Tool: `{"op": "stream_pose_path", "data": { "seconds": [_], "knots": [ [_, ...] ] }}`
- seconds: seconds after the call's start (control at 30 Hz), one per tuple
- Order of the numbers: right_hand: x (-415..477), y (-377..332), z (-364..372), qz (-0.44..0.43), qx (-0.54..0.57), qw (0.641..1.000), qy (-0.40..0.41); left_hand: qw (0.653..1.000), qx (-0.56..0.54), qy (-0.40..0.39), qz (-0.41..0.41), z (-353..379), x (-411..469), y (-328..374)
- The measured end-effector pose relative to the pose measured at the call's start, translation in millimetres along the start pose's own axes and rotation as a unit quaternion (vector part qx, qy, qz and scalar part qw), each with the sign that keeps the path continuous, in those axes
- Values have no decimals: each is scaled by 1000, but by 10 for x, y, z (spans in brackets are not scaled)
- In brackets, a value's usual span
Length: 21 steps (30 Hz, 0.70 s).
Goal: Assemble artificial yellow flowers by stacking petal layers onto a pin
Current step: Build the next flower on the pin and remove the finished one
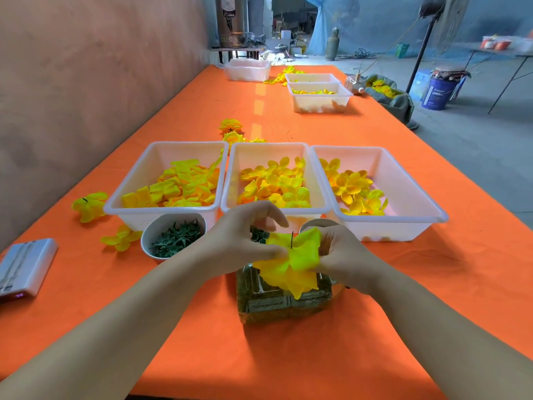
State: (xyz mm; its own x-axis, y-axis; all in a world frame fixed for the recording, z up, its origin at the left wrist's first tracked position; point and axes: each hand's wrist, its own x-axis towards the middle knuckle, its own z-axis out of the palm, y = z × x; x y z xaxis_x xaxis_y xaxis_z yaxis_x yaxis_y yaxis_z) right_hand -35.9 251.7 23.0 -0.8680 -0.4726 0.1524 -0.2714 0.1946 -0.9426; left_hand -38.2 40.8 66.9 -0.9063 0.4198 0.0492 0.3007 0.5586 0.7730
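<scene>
A large yellow petal layer (297, 264) sits between both hands, with a thin dark pin (292, 239) poking up through its middle. My left hand (245, 241) pinches the layer's left edge, and my right hand (343, 252) grips its right side from beneath. Three white bins stand behind: the left bin (135, 194) holds squarish yellow petals, the middle bin (230, 180) rounded petal layers, the right bin (403, 183) smaller rounded ones. A white bowl (153, 229) of green calyx pieces sits left of my hands.
A clear square container (282, 301) of green parts lies under the petal layer on the orange table (432, 284). Loose yellow flowers (89, 204) lie at the left and behind the bins. A white device (23, 267) rests at the left edge. More bins stand further back.
</scene>
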Motion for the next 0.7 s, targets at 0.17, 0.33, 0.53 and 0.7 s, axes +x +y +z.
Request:
{"op": "stream_pose_path", "data": {
  "seconds": [0.17, 0.33, 0.53, 0.7],
  "knots": [
    [-9, 17, -8, 2, 7, 1000, 17, 998, 25, 53, -8, 135, -14, -12],
    [9, 13, -18, 3, -30, 999, 13, 994, 6, 106, 24, 254, 5, 41],
    [15, 4, -17, -13, -35, 999, 19, 989, -19, 133, 57, 316, -3, -36],
    [-22, -50, -35, 13, 7, 1000, -7, 992, 2, 117, 53, 341, 25, -101]
  ]
}}
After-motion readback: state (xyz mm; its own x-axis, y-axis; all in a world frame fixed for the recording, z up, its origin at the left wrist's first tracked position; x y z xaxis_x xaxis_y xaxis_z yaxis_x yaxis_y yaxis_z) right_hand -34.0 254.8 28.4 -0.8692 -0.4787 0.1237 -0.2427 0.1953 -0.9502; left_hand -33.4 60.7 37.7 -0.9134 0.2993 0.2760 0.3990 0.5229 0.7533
